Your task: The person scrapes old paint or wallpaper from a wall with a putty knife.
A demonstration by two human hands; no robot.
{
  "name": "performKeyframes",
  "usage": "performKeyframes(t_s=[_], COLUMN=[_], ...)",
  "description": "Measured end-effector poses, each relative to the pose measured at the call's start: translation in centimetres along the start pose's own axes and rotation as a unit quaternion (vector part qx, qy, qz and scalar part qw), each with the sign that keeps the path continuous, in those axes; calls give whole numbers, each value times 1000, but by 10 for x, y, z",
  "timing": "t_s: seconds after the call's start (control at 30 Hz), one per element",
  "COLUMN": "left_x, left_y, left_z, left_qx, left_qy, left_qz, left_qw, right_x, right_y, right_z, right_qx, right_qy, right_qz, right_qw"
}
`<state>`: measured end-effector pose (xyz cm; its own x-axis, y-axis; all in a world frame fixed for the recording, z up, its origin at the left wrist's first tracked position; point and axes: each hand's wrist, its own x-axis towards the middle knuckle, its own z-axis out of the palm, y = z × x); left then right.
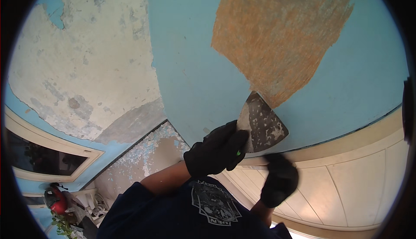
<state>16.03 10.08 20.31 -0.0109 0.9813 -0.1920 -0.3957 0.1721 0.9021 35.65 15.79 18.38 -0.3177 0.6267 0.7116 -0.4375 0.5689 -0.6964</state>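
Observation:
In my gloved left hand [216,148] is a wide scraper [265,124], its dark blade spotted with pale residue. The fingers wrap round its handle, where a small bit of green shows. One corner of the blade meets the lower tip of a bare orange-brown patch [281,31] on the light blue wall [184,52]. Lower and to the right, my gloved right hand [279,181] is near the cream door frame [338,145]. Motion smears its fingers, so I cannot make out whether they hold anything.
A cream panelled door [342,178] is at lower right. The left wall has a large stripped whitish patch [95,52] and a framed window [47,156]. Blue and white paint flakes litter the floor [145,156]. A red object [57,202] and a green plant [60,224] sit at lower left.

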Motion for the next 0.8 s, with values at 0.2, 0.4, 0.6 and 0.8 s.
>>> performKeyframes(t_s=[0.2, 0.4, 0.6, 0.8], left_x=[10, 32, 33, 34], left_y=[7, -26, -29, -20], left_z=[0, 1, -26, -33], left_qx=[-41, 97, 291, 345], left_qy=[-17, 4, 51, 79], left_qz=[46, 230, 465, 501], left_qw=[998, 968, 835, 790], right_x=[97, 118, 122, 126], right_y=[14, 27, 36, 29], right_z=[54, 72, 90, 96], right_qx=[-115, 84, 10, -24], right_qy=[62, -63, -56, -9], right_qz=[-216, -225, -184, -162], right_qw=[968, 969, 981, 986])
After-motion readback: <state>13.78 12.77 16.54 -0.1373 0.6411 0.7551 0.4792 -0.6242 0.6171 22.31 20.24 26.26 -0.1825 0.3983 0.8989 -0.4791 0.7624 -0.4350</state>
